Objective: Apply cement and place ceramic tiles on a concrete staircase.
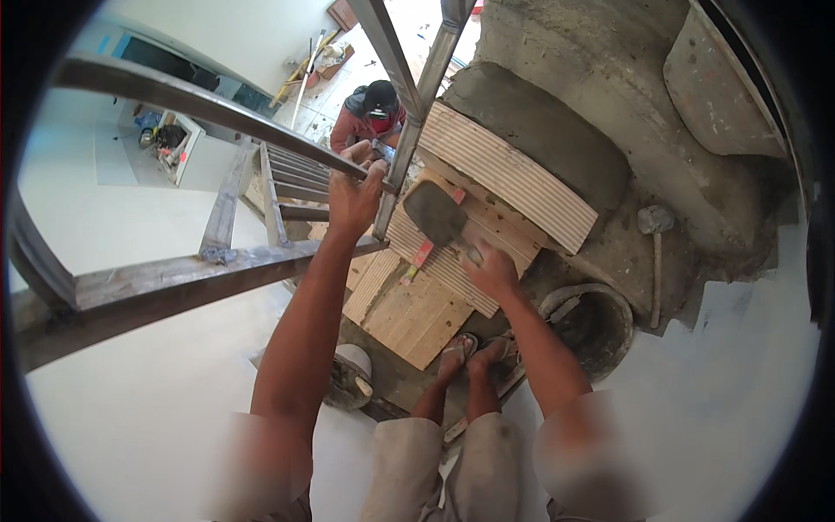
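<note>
Support: curved concrete stair steps (557, 148) coated in grey mortar; ribbed wooden tread boards (509, 174) lay across the upper steps | lower step: mallet (654, 235) lay flat; black bucket (596, 326) stood beside it | white pail (352, 374) stood below

Below you a person in a dark cap (379, 97) crouches; a mallet (655, 228) and bucket (593, 324) sit on the landing.
</note>
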Motion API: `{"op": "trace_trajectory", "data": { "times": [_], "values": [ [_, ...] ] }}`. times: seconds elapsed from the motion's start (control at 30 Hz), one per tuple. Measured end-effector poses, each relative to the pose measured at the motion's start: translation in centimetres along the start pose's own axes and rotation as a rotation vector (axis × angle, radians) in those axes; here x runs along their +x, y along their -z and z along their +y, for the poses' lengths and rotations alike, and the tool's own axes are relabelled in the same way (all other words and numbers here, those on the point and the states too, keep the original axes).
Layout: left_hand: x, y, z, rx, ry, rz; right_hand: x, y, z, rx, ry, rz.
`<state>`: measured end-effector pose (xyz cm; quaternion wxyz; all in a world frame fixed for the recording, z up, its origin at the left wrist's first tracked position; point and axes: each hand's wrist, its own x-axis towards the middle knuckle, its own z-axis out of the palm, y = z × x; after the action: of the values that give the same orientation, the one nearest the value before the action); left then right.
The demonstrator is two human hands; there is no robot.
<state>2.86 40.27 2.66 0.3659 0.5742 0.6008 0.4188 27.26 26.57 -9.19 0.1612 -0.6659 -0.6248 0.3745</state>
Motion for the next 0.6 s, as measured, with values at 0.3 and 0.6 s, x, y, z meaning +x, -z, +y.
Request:
{"op": "trace_trajectory", "data": {
  "times": [0.3,0.6],
  "values": [
    [0.3,0.1,-1.4,-0.162,-0.023,-0.056,6.6,-0.6,0.7,-0.068,-0.050,0.091],
    [0.2,0.4,-1.8,-0.058,-0.035,-0.083,2.2,3.1,6.3,-0.177,-0.062,0.046]
  ]
}}
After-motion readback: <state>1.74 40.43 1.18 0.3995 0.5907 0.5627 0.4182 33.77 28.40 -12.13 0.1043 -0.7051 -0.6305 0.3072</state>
